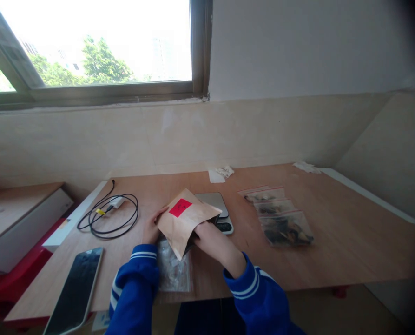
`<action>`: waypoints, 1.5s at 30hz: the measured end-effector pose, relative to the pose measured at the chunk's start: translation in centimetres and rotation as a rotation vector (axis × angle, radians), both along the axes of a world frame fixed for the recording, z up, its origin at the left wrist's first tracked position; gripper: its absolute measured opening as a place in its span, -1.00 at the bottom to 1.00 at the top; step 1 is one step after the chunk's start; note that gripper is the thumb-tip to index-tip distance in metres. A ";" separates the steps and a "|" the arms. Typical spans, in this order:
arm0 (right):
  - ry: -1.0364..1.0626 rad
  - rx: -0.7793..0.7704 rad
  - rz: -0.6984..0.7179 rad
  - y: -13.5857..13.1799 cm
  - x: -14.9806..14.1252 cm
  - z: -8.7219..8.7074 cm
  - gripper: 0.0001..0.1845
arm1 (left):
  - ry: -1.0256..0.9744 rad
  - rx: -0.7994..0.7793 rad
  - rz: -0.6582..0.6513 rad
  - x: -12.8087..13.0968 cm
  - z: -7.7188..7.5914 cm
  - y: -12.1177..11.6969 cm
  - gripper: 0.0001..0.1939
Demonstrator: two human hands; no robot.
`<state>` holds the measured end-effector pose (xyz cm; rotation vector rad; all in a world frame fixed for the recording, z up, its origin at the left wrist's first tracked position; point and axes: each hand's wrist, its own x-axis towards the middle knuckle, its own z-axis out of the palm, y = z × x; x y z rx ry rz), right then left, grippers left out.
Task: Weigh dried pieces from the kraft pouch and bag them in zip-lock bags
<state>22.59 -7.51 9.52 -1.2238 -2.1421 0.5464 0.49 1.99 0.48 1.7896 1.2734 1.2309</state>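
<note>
My left hand (153, 226) grips the left edge of a kraft paper envelope (174, 230) bearing a red square label. My right hand (214, 244) presses against its lower right side, where a dark object (192, 243) shows at the opening. Part of that object is hidden inside the envelope. The envelope is held just above a flat clear plastic bag (172, 272) on the table, and it partly covers a digital kitchen scale (212, 201) behind it.
Several small zip bags (280, 223) holding dark pieces lie in an overlapping row to the right. On the wooden table (332, 242) are a coiled black cable (108, 217), a smartphone (73, 292), and paper scraps (221, 174) by the wall.
</note>
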 end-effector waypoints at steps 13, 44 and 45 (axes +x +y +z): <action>0.253 -0.010 0.154 -0.9 3.3 3.0 -0.50 | 0.286 -0.032 0.206 0.3 0.6 -0.5 -0.59; 1.029 0.355 -0.236 2.2 1.6 1.3 -0.81 | 0.558 -0.123 0.347 0.3 0.0 -0.4 -0.62; 1.073 0.331 -0.253 2.6 2.2 0.8 -0.80 | 0.538 -0.126 0.356 0.3 0.0 -0.3 -0.64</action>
